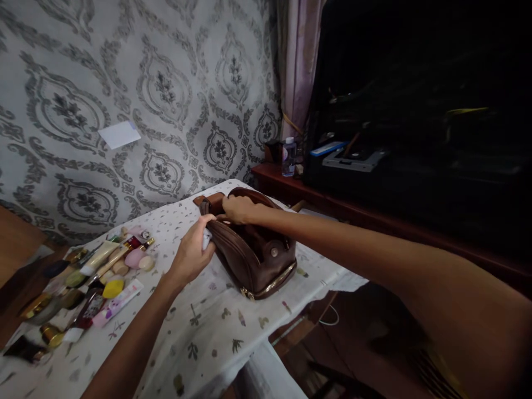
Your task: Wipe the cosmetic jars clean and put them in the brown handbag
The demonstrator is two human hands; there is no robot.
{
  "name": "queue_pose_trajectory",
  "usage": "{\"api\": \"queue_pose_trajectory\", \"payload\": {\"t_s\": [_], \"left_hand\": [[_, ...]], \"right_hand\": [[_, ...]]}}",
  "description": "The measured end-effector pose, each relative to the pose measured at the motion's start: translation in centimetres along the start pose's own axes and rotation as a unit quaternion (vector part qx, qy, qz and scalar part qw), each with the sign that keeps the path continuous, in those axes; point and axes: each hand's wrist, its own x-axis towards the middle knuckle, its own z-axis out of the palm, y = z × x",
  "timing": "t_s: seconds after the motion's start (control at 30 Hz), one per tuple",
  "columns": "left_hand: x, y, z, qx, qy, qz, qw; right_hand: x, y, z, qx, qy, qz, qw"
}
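Bag [236, 252], brown, sits open on patterned worktop [211, 327]; I've got both hands at its mouth, close together. Left hand [194, 250] clamps its left rim, pale scrap [206, 238] under fingers; right hand [240, 210] at opening, grip I can't tell. Cosmetics [113, 287] heaped off left.

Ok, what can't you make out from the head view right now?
In the head view:
- Contents of the brown zippered bag: hidden by its side, shadow and the right forearm.
- Fingertips of the right hand: hidden by the hand and bag; grip unclear.
- Pale item by the left hand: mostly covered by the fingers.
- Labels on the cosmetics and white-capped bottle: too small and blurred.
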Motion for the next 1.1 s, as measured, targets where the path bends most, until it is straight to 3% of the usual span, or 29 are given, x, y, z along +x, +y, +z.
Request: {"api": "queue_pose_trajectory", "payload": {"t_s": [0.03, 0.1, 0.17, 0.2, 0.27, 0.33, 0.57, 0.83, 0.93, 1.0, 1.1], "left_hand": [[0.0, 0.0, -0.1, 0.003, 0.0, 0.003, 1.0], [0.1, -0.1, -0.2, 0.007, 0.0, 0.01, 1.0], [0.3, -0.1, -0.3, 0.009, -0.001, 0.011, 1.0], [0.5, 0.0, -0.4, 0.01, -0.002, 0.008, 1.0], [0.9, 0.3, -0.5, 0.016, -0.002, -0.006, 1.0], [1.2, 0.7, -0.6, 0.028, 0.003, -0.025, 0.999], [1.0, 1.7, -1.2, 0.059, 0.03, -0.074, 0.995], [-0.1, 2.4, -1.1, 0.055, 0.029, -0.059, 0.996], [-0.3, 2.3, -1.2, 0.04, 0.019, -0.055, 0.998], [-0.6, 2.2, -1.2, 0.02, 0.014, -0.043, 0.999], [-1.4, 1.8, -1.0, -0.012, 0.025, -0.04, 0.999]], "right_hand": [[-1.3, 0.3, -0.6, -0.009, 0.033, -0.029, 0.999], [-4.1, 1.5, -1.3, -0.061, 0.165, -0.088, 0.98], [-6.2, 3.3, -1.4, -0.088, 0.255, -0.043, 0.962], [-6.9, 4.3, -1.2, -0.075, 0.259, 0.003, 0.963], [-7.5, 6.1, -0.6, 0.0, 0.201, 0.086, 0.976], [-7.3, 7.2, -0.2, 0.084, 0.138, 0.113, 0.98], [-6.7, 7.1, -0.5, 0.128, 0.158, 0.076, 0.976], [-7.2, 7.8, 0.6, 0.149, 0.162, 0.057, 0.974], [-7.8, 7.4, 0.6, 0.107, 0.151, 0.069, 0.98], [-8.2, 6.4, 0.2, 0.047, 0.175, 0.06, 0.982], [-7.9, 4.1, -0.2, -0.035, 0.238, -0.035, 0.97]]}}
